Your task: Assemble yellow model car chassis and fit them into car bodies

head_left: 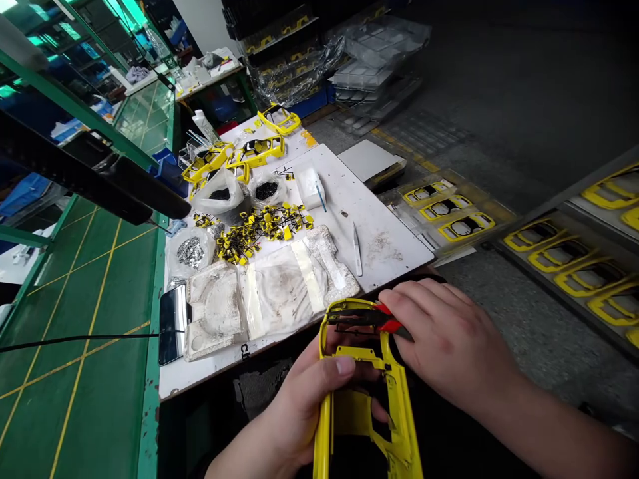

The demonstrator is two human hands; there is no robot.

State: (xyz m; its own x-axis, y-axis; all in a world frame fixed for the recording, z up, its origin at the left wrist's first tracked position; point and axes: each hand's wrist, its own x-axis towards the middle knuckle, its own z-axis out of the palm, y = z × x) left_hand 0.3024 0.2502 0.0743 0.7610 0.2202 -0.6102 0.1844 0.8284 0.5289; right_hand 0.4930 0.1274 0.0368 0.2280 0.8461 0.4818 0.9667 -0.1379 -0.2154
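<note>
My left hand (319,392) grips a yellow plastic car body shell (407,426) by its left side, thumb over the frame, in front of the table's near edge. My right hand (449,339) is closed on red-handled pliers (392,320). Their dark jaws reach into the far end of the shell, among thin black parts. Past the shell, a worn padded block (279,293) with strips of tape lies on the white table (384,226).
Small yellow-and-black parts (249,233), bags of black pieces (268,190), a bag of silver pieces (190,251), tweezers (357,249) and a phone (173,324) lie on the table. Trays of yellow shells (569,256) stand right. A dark tool (144,186) hangs upper left.
</note>
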